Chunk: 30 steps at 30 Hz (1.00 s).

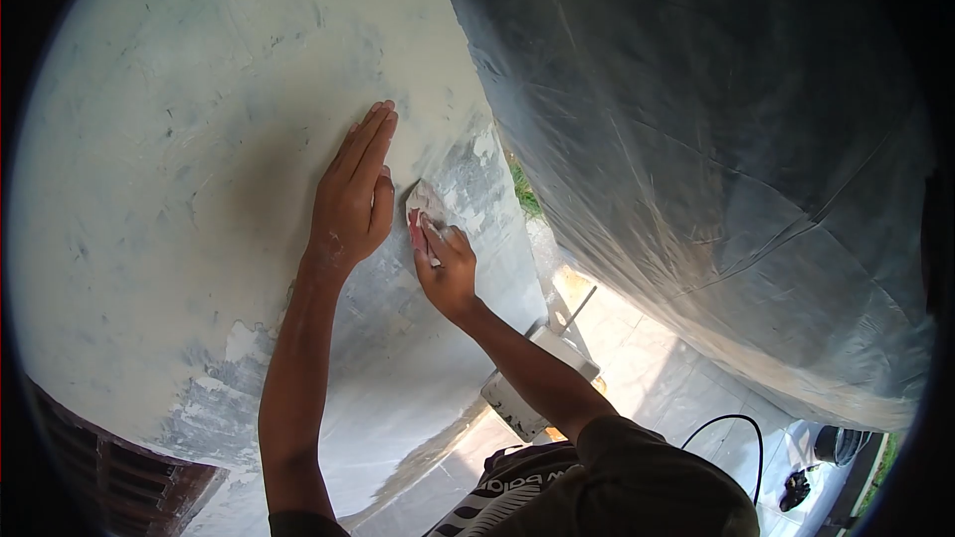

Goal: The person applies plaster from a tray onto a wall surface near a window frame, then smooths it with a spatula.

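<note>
A pale plastered wall (199, 60) fills the left and middle of the head view, with rougher grey patches beside my hands and lower down. My left hand (353, 189) lies flat on it, fingers stretched upward and close together, holding nothing. Just to its right, my right hand (450, 267) grips a putty knife (417, 227) by its red handle. The knife's blade is against the wall and smeared with pale filler. White residue marks both hands.
Dark plastic sheeting (716, 119) hangs along the right. Below stand a pale box-shaped container (512, 406) and a black bucket (838, 445) on the tiled floor (637, 358). A black cable (758, 438) curves nearby. Brown wooden slats (139, 477) show at lower left.
</note>
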Motion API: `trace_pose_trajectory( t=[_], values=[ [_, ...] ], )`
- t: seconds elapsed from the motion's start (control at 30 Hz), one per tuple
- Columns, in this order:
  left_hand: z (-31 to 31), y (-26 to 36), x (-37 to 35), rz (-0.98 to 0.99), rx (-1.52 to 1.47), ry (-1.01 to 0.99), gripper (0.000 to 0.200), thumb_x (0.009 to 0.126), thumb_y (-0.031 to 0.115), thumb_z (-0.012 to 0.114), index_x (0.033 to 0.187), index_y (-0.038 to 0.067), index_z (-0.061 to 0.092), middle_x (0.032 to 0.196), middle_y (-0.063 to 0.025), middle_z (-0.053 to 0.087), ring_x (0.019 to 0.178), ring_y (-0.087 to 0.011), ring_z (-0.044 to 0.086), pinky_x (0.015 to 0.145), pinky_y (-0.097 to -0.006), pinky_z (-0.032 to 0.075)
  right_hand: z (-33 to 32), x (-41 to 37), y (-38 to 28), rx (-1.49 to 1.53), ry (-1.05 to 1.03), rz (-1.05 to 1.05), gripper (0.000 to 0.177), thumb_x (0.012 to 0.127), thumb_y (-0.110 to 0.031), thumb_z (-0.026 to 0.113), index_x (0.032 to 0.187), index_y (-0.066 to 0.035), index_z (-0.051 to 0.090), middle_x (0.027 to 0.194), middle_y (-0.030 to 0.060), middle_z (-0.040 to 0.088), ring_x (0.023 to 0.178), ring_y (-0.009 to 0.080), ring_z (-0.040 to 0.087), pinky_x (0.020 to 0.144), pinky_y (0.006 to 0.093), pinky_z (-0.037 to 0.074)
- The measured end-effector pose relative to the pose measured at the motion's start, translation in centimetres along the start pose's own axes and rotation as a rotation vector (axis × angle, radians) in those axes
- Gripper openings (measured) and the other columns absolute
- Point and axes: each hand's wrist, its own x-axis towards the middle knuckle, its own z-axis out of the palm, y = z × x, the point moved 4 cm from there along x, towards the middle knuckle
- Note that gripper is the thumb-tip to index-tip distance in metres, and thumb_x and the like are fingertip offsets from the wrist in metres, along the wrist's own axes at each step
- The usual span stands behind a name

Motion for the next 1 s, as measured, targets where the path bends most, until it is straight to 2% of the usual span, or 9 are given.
trace_pose_trajectory(
  t=[0.13, 0.2, 0.33, 0.4, 0.5, 0.67, 0.77, 0.87, 1.0],
  values=[
    [0.2, -0.2, -0.3, 0.001, 0.031, -0.028, 0.053, 0.085, -0.006, 0.040, 0.138, -0.008, 0.048, 0.144, -0.0215, 0.050, 0.136, -0.0354, 0.046, 0.115, -0.0462, 0.036, -3.4, 5.0, 2.2, -0.008, 0.157, 0.142, 0.045, 0.075, 0.003, 0.066, 0.120, 0.004, 0.066, 0.091, 0.0178, 0.064, 0.084, 0.0345, 0.061, 0.077, 0.0423, 0.050],
    [0.4, -0.1, -0.4, -0.009, 0.033, -0.031, 0.053, 0.085, -0.006, 0.040, 0.138, -0.008, 0.048, 0.144, -0.0215, 0.051, 0.136, -0.0352, 0.046, 0.115, -0.0463, 0.036, -3.8, 8.6, 4.5, -0.119, 0.262, 0.053, 0.046, 0.077, -0.001, 0.066, 0.123, 0.004, 0.064, 0.089, 0.0174, 0.062, 0.082, 0.0341, 0.059, 0.076, 0.0432, 0.049],
    [0.8, -0.3, 0.0, -0.006, 0.020, -0.026, 0.053, 0.085, -0.005, 0.041, 0.137, -0.008, 0.048, 0.143, -0.0215, 0.051, 0.136, -0.0347, 0.047, 0.115, -0.0464, 0.036, -0.7, 8.5, 6.7, -0.236, 0.026, 0.164, 0.047, 0.077, -0.005, 0.068, 0.123, 0.004, 0.063, 0.096, 0.0182, 0.064, 0.092, 0.0351, 0.059, 0.083, 0.0440, 0.047],
    [1.0, -0.1, 0.2, 0.002, 0.016, -0.024, 0.054, 0.084, -0.005, 0.041, 0.137, -0.008, 0.048, 0.143, -0.0216, 0.051, 0.136, -0.0348, 0.047, 0.115, -0.0464, 0.036, 0.0, 4.8, 5.1, -0.243, 0.112, -0.003, 0.051, 0.075, 0.001, 0.068, 0.126, 0.006, 0.062, 0.077, 0.0148, 0.058, 0.073, 0.0289, 0.058, 0.068, 0.0386, 0.048],
    [0.8, 0.0, 0.4, 0.005, 0.008, -0.021, 0.054, 0.084, -0.005, 0.041, 0.137, -0.008, 0.048, 0.143, -0.0216, 0.051, 0.136, -0.0349, 0.047, 0.115, -0.0464, 0.036, -0.9, 0.3, 1.9, -0.017, 0.105, -0.049, 0.044, 0.075, 0.003, 0.066, 0.119, 0.004, 0.067, 0.078, 0.0143, 0.059, 0.072, 0.0263, 0.060, 0.068, 0.0356, 0.050],
    [0.5, -0.2, 0.0, 0.021, 0.022, -0.022, 0.055, 0.084, -0.005, 0.041, 0.138, -0.008, 0.048, 0.143, -0.0216, 0.051, 0.136, -0.0352, 0.047, 0.115, -0.0464, 0.035, -3.8, 8.7, 3.4, -0.105, 0.267, 0.018, 0.044, 0.075, 0.002, 0.066, 0.119, 0.006, 0.066, 0.078, 0.0144, 0.058, 0.069, 0.0246, 0.059, 0.065, 0.0352, 0.047],
    [0.4, -0.2, 0.0, 0.015, 0.030, -0.031, 0.059, 0.082, -0.010, 0.037, 0.141, -0.007, 0.045, 0.146, -0.0223, 0.048, 0.136, -0.0370, 0.046, 0.116, -0.0447, 0.034, -2.3, 10.7, 6.1, -0.240, 0.174, 0.082, 0.045, 0.075, 0.002, 0.067, 0.120, 0.005, 0.066, 0.077, 0.0137, 0.058, 0.069, 0.0252, 0.058, 0.065, 0.0354, 0.047],
    [0.3, -0.2, 0.1, 0.016, 0.022, -0.024, 0.059, 0.082, -0.010, 0.037, 0.141, -0.007, 0.045, 0.146, -0.0222, 0.048, 0.136, -0.0369, 0.046, 0.116, -0.0447, 0.034, -0.4, 5.9, 5.5, -0.217, 0.119, 0.053, 0.048, 0.074, 0.001, 0.069, 0.122, 0.004, 0.065, 0.075, 0.0134, 0.057, 0.069, 0.0262, 0.058, 0.068, 0.0355, 0.048],
    [0.6, -0.3, 0.2, 0.019, 0.005, -0.015, 0.057, 0.083, -0.008, 0.039, 0.139, -0.007, 0.046, 0.144, -0.0220, 0.049, 0.136, -0.0357, 0.046, 0.115, -0.0458, 0.035, -1.1, -2.3, 1.5, 0.094, 0.012, 0.134, 0.046, 0.074, 0.003, 0.068, 0.121, 0.004, 0.067, 0.073, 0.0124, 0.057, 0.065, 0.0212, 0.057, 0.063, 0.0301, 0.048]
  ],
)
